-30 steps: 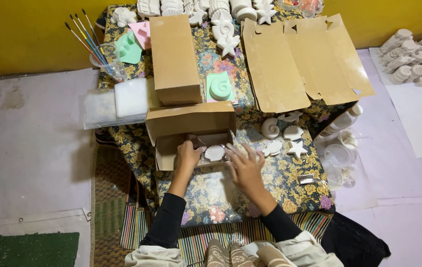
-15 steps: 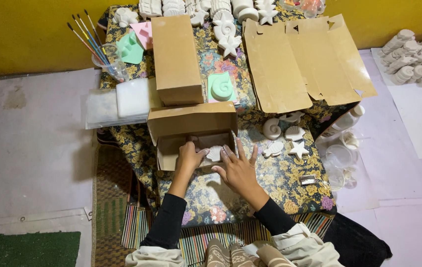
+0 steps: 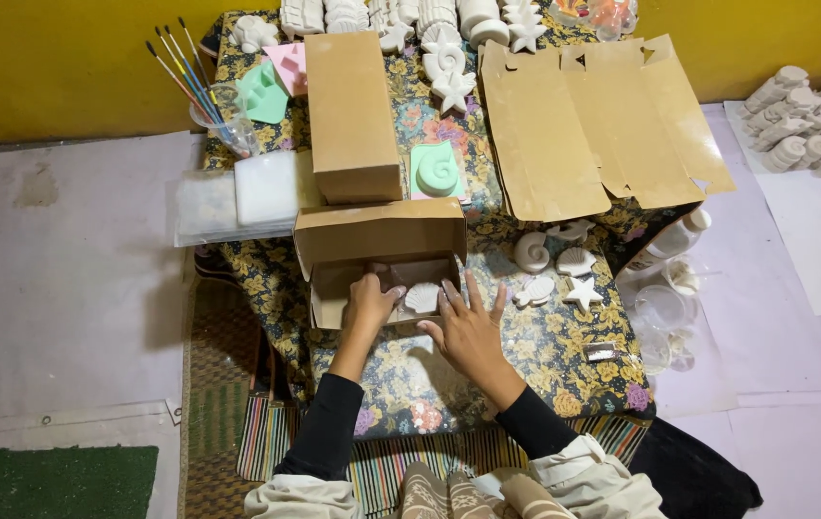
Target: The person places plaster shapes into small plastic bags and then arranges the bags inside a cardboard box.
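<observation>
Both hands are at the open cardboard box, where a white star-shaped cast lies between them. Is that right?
Not quite. The head view shows both the left hand and right hand at the open cardboard box, but the white cast between them is a ribbed scallop shell, not a star.

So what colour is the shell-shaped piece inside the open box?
White, a scallop shell piece, seen in the head view.

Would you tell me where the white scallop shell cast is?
In the head view, the scallop shell cast lies inside the open cardboard box, between the left hand and right hand.
</observation>
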